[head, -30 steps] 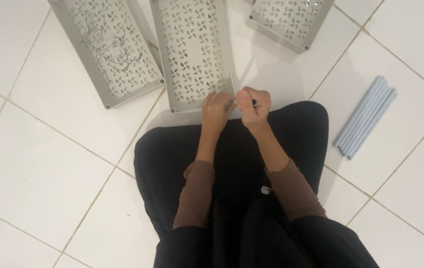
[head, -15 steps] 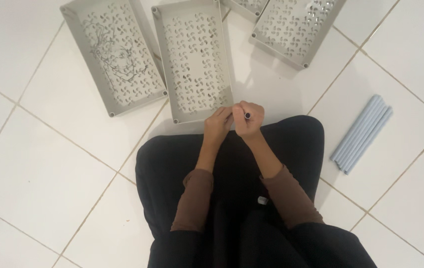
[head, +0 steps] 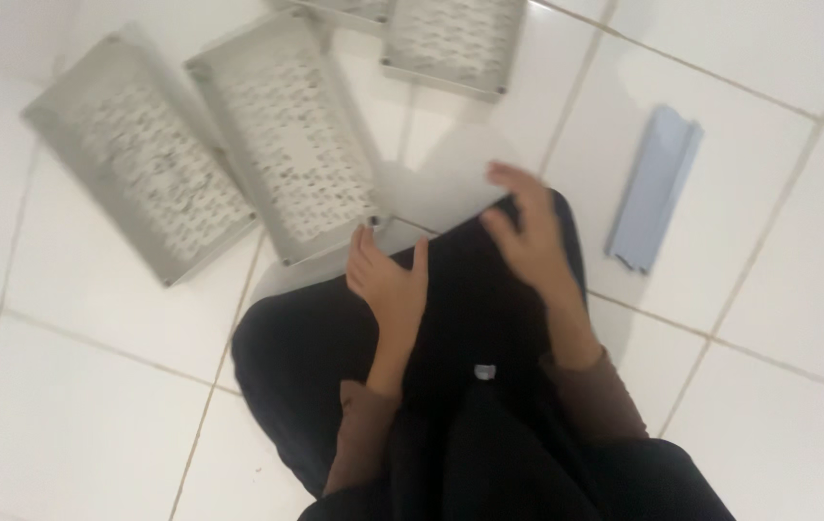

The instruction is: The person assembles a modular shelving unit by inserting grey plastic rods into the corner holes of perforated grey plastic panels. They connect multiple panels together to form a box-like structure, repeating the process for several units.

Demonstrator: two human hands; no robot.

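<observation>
Person wears brown long sleeves (head: 366,425) ending at the wrists, black garment (head: 489,318) over the lap, small pale tag at its middle, hands bare.

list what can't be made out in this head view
Head view only:
- Top trays: far ends cut off by the top edge.
- Tray holes: pattern smeared by motion blur.
- Right hand: blurred; nothing seen in it.
- Left hand: palm turned away, so a small item cannot be ruled out.
- Blue bundle: piece count blurred.
</observation>
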